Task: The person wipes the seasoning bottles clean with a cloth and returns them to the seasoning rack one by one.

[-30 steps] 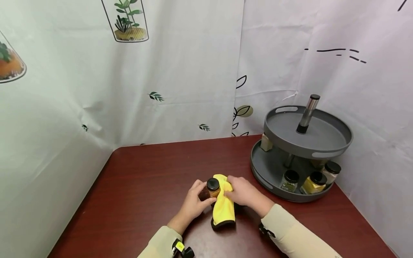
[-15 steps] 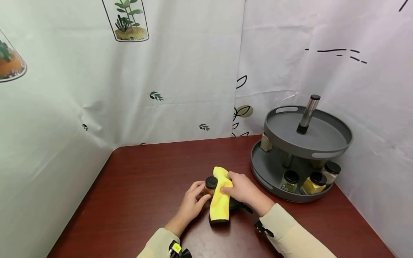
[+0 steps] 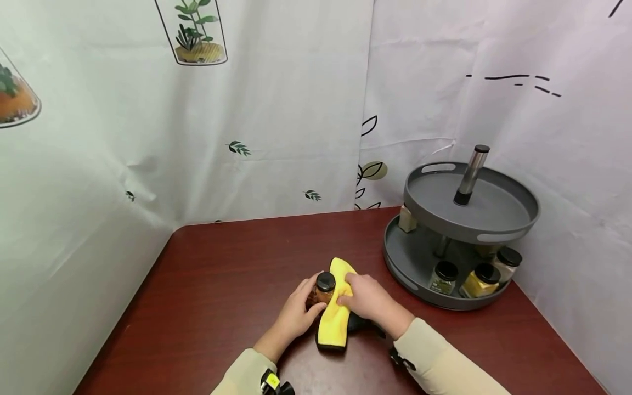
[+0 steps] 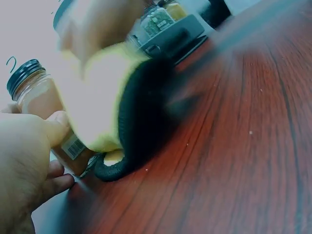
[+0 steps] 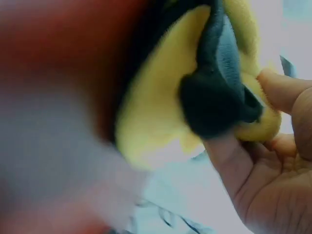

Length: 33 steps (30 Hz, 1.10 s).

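My left hand (image 3: 294,312) grips a small glass spice jar (image 3: 323,296) over the middle of the table. The jar has a black lid and reddish-brown contents; a barcode label shows low on it in the left wrist view. My right hand (image 3: 371,300) pinches a yellow cloth (image 3: 333,328) with black edging, bunched against the jar's right side. In the left wrist view the thumb lies along the jar (image 4: 39,100), and the cloth (image 4: 97,102) covers part of the glass. The right wrist view has the cloth (image 5: 153,102) folded between thumb and fingers.
A grey two-tier turntable (image 3: 412,233) stands at the table's back right. Its lower tier bears several black-lidded jars, among them a green-filled jar (image 3: 443,278) and a yellow-filled jar (image 3: 480,282). A patterned white curtain (image 3: 276,109) hangs behind the dark red table (image 3: 207,285).
The cloth goes up along the jar and then back down, its lower end ending further left than before. The jar shifts slightly left, then back right. Both hands keep their holds.
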Each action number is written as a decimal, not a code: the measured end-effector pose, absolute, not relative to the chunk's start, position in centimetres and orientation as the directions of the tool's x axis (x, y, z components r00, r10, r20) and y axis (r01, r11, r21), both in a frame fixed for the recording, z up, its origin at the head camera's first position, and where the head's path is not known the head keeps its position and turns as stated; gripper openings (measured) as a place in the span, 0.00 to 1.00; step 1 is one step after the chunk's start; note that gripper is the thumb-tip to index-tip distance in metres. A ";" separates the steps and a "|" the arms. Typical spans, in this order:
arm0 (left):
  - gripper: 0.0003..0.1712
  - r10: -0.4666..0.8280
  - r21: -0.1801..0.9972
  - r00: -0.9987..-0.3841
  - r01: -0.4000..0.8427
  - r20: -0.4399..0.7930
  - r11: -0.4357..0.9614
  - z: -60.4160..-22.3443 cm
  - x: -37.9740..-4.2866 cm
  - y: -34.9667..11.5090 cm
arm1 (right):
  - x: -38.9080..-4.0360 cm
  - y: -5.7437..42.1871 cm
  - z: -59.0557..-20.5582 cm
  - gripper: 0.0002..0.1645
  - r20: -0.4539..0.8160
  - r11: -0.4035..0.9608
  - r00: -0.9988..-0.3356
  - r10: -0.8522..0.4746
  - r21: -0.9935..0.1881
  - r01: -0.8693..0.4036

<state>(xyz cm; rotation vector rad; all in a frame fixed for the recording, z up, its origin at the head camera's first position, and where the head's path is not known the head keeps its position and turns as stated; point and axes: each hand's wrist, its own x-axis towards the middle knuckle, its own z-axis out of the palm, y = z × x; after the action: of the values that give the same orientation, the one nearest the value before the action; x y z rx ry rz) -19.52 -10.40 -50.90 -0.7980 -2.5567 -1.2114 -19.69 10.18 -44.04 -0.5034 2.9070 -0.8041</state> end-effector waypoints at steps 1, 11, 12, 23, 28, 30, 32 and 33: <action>0.41 0.391 0.642 -0.828 0.560 0.402 0.524 -50.9 -19.5 -10.4 | -19.6 10.1 -44.3 0.22 0.004 0.816 -0.937 -0.351 -0.489 -0.308; 0.41 0.386 0.604 -0.822 0.569 0.418 0.558 -50.9 -19.2 -10.4 | -19.1 9.7 -43.8 0.30 0.003 0.782 -0.936 -0.351 -0.548 -0.295; 0.39 0.400 0.595 -0.816 0.578 0.416 0.559 -50.8 -19.2 -10.5 | -19.1 9.6 -44.1 0.32 -0.007 0.800 -0.937 -0.350 -0.523 -0.295; 0.33 0.445 0.647 -0.760 0.643 0.473 0.410 -51.1 -19.7 -11.2 | -18.6 9.4 -43.2 0.29 0.017 0.814 -0.956 -0.293 -0.521 -0.258; 0.27 0.434 0.671 -0.744 0.658 0.508 0.342 -51.5 -19.7 -11.0 | -18.7 9.4 -43.6 0.30 -0.013 0.847 -0.952 -0.307 -0.459 -0.267; 0.24 0.450 0.660 -0.729 0.673 0.516 0.334 -51.5 -19.7 -11.0 | -18.8 9.6 -43.3 0.30 -0.003 0.838 -0.957 -0.289 -0.485 -0.252; 0.23 0.457 0.635 -0.706 0.699 0.541 0.329 -51.5 -19.8 -10.9 | -19.0 9.7 -43.2 0.31 0.010 0.829 -0.961 -0.276 -0.503 -0.244; 0.22 0.453 0.623 -0.699 0.708 0.553 0.332 -51.5 -19.9 -10.8 | -19.0 9.7 -43.3 0.31 0.007 0.835 -0.960 -0.279 -0.493 -0.246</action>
<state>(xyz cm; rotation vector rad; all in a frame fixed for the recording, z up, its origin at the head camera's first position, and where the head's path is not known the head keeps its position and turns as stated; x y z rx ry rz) -19.88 -10.82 -51.47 -1.0427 -2.3205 -1.3021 -19.00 9.69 -43.26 -0.4227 2.9463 -0.7775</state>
